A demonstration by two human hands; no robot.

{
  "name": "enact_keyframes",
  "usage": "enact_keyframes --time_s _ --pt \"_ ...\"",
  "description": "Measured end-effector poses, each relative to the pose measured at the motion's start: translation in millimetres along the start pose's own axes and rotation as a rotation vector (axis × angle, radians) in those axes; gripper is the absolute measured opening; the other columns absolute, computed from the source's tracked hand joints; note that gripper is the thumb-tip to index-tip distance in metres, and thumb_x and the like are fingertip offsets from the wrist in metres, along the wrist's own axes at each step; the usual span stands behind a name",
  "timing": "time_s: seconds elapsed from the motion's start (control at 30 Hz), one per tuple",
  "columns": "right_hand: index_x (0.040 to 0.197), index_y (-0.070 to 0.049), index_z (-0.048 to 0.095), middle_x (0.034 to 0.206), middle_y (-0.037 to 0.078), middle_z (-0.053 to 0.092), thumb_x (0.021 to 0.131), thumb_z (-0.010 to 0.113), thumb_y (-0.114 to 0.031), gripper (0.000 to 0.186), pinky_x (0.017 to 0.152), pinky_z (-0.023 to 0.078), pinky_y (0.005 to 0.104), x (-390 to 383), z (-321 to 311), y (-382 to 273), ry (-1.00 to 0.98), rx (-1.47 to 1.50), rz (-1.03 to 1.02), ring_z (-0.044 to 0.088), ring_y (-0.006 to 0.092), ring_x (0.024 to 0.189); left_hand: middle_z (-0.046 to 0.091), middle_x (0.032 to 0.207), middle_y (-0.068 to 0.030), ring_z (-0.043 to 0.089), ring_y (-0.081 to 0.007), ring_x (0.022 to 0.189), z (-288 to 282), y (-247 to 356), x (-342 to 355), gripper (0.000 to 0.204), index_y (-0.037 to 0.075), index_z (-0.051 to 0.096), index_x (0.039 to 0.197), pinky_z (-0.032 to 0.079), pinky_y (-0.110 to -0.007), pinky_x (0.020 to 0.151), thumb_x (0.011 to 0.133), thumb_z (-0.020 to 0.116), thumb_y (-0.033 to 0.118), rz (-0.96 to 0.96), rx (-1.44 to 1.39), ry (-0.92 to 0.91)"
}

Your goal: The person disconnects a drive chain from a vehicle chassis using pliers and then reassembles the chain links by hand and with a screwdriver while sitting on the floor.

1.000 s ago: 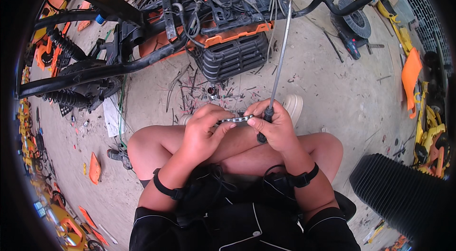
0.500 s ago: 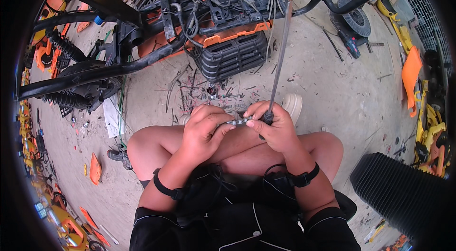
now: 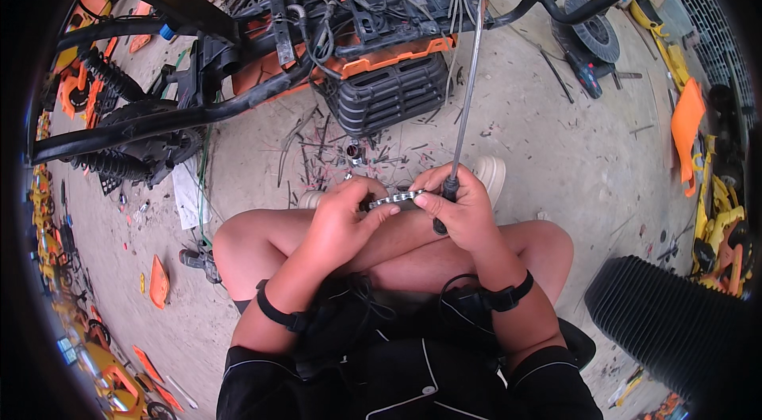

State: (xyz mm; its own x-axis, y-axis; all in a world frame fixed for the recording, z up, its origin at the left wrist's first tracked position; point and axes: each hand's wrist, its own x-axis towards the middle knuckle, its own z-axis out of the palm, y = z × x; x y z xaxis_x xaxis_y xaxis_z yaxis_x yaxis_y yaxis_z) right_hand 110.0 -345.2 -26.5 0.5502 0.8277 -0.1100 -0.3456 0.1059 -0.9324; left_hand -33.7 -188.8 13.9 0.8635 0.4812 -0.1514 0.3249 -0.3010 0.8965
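We sit over a dusty concrete floor (image 3: 556, 158) strewn with scraps, a stripped black and orange machine (image 3: 373, 63) ahead. Our left hand (image 3: 345, 213) and right hand (image 3: 460, 210) pinch a short metal chain (image 3: 395, 199) between fingertips above our knees; the right also grips a long screwdriver (image 3: 464, 102)

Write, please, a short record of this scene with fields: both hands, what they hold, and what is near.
left hand: left hand pinches one end of a short metal chain piece
right hand: right hand pinches the other end and also grips a long screwdriver
screwdriver: shaft points up and away, handle in the fist
posture: seated, hands above bare knees
in front: black and orange machine frame on the concrete floor
right side: black ribbed hose
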Motion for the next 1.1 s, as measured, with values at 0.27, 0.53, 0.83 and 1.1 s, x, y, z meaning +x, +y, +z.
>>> enact_keyframes --time_s 0.27,0.53,0.83,1.1 --pt "0.098 -0.003 0.058 0.099 0.01 0.069 0.089 0.071 0.002 0.017 0.059 0.048 0.0224 7 -11 -8 0.283 0.047 0.04 0.056 0.0077 0.065 0.065 0.079 -0.0142 0.063 -0.0296 0.074 -6 -8 1 0.023 0.0 0.067 0.097 0.05 -0.039 0.07 0.091 0.072 0.021 -0.048 0.112 -0.241" --pt "0.102 -0.006 0.058 0.09 0.006 0.063 0.092 0.071 -0.007 0.016 0.058 0.048 0.0267 16 -28 -6 0.386 0.205 0.042 0.052 0.0086 0.063 0.068 0.089 -0.0131 0.063 -0.02 0.082 -21 -11 3 0.03 -0.005 0.065 0.121 0.049 -0.032 0.08 0.101 0.053 0.014 -0.134 -0.937 -0.465" --pt "0.106 -0.002 0.061 0.086 0.005 0.066 0.095 0.068 -0.009 0.015 0.061 0.049 0.0276 15 -14 6 0.355 -0.322 0.169 0.057 0.0107 0.066 0.056 0.137 -0.0178 0.065 -0.031 0.11 -18 -24 4 0.064 0.005 0.029 0.156 0.049 -0.042 0.098 0.096 0.051 -0.002 -0.129 -1.29 -0.416" --pt "0.1 -0.004 0.066 0.092 0.015 0.069 0.083 0.068 -0.005 0.017 0.074 0.053 0.0405 5 -47 -10 0.256 -1.126 -0.098 0.066 0.0327 0.078 0.037 0.156 -0.0185 0.047 -0.0322 0.135 -11 -23 12 0.083 0.01 0.018 0.161 0.039 -0.047 0.109 0.088 0.058 0.002 -0.068 -1.199 -0.071"
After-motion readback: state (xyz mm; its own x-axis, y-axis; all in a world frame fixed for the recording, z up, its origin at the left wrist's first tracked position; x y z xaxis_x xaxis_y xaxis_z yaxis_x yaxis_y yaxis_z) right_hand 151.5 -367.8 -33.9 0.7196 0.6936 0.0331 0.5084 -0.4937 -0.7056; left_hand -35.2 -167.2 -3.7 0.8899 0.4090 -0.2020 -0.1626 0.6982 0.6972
